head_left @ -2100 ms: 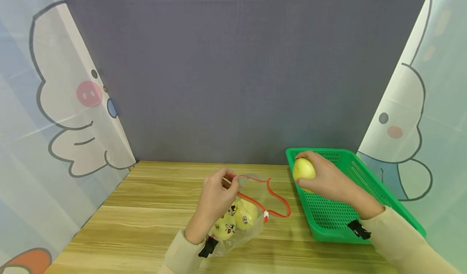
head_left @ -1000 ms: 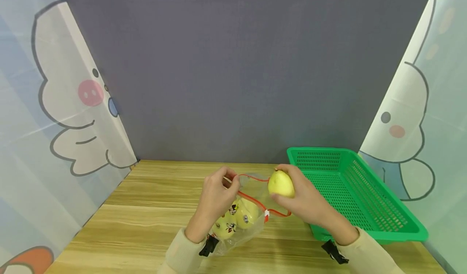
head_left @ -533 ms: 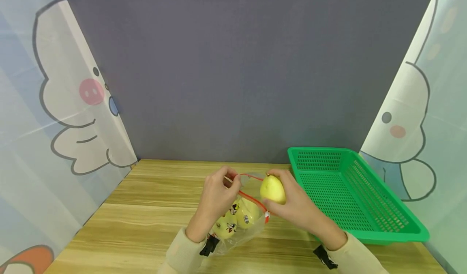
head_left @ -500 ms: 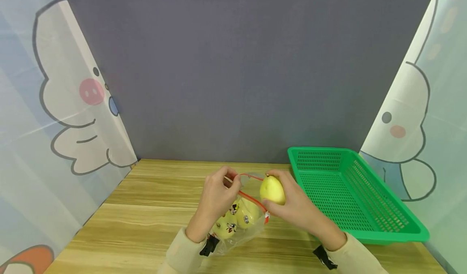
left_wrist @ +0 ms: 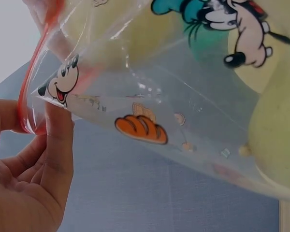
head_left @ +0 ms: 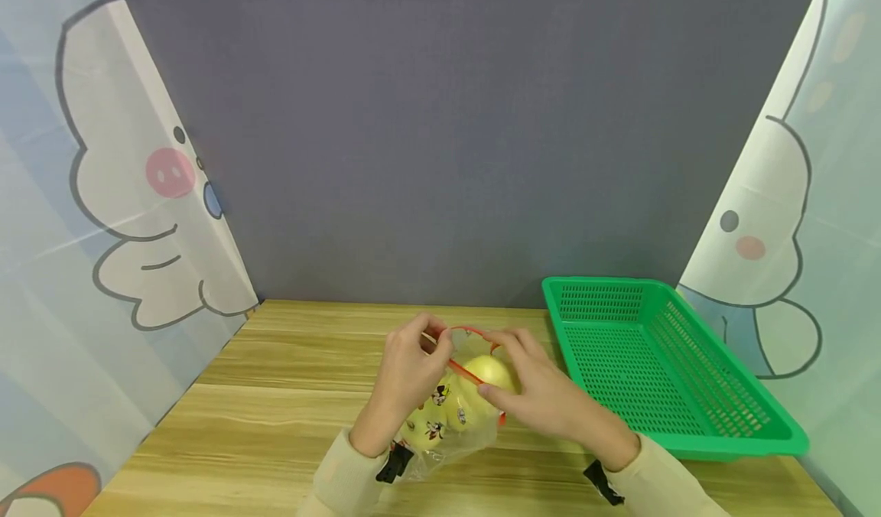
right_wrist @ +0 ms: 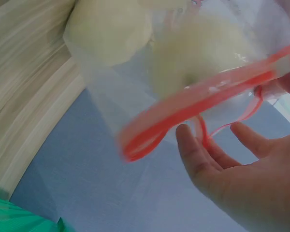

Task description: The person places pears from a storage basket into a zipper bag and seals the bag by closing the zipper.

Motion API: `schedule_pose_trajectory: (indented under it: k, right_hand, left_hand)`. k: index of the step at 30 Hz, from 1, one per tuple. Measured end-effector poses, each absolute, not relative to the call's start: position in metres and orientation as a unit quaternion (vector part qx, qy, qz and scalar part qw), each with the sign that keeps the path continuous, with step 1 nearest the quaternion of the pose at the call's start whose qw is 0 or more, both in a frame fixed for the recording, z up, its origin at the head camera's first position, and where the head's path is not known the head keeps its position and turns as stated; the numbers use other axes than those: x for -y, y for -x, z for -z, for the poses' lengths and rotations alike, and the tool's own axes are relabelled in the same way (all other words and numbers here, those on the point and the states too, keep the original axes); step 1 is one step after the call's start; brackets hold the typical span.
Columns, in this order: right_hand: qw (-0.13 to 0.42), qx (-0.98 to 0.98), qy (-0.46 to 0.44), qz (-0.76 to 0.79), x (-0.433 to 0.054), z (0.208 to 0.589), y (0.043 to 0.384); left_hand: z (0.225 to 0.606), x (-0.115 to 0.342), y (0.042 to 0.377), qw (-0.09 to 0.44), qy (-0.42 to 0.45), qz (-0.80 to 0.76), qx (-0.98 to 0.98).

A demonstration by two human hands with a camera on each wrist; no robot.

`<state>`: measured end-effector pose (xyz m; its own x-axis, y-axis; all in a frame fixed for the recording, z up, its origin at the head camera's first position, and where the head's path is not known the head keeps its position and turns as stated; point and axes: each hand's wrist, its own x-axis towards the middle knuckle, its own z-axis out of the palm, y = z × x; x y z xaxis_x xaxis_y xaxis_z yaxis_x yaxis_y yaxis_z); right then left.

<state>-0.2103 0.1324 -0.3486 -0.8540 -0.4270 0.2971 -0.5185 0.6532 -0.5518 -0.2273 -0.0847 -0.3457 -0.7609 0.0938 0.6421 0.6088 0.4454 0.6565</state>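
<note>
A clear zip bag (head_left: 463, 447) with a red zip strip and cartoon prints holds several yellow pears. My left hand (head_left: 407, 368) pinches the left side of its mouth between thumb and fingers; the left wrist view shows that grip on the red edge. One pear (head_left: 487, 370) lies just inside the mouth, on top of the others. Beside it, my right hand (head_left: 547, 391) has thumb and fingers spread apart at the red strip. In the right wrist view that hand holds nothing, and a pear (right_wrist: 198, 58) shows through the plastic.
A green perforated plastic basket (head_left: 729, 448) stands to the right on the wooden table (head_left: 289, 395), with no fruit visible in it. A dark grey panel (head_left: 440, 150) rises behind the table, and printed curtains (head_left: 62, 287) hang at both sides.
My right hand brought a pear left from over the basket to the bag's mouth and let it go inside. The left hand has kept its pinch on the bag.
</note>
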Motion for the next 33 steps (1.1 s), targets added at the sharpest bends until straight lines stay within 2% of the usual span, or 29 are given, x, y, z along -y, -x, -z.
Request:
schedule_pose_trajectory:
  k: [9,17,24,33]
  right_hand:
    - [0.054,0.903,-0.288,-0.315,-0.14,0.338,0.211]
    - [0.091,0.901,-0.328,-0.268,-0.146,0.332,0.225]
    - [0.103,0.916,-0.333,-0.197,-0.145,0.327,0.235]
    - [0.09,0.919,-0.347,-0.161,-0.145,0.316,0.238]
  left_hand:
    - [0.345,0.086,0.229,0.285,0.222,0.479,0.8]
    - [0.346,0.086,0.229,0.284,0.223,0.473,0.804]
    - [0.347,0.087,0.227,0.273,0.218,0.475,0.807]
    - [0.346,0.086,0.227,0.276,0.222,0.475,0.805]
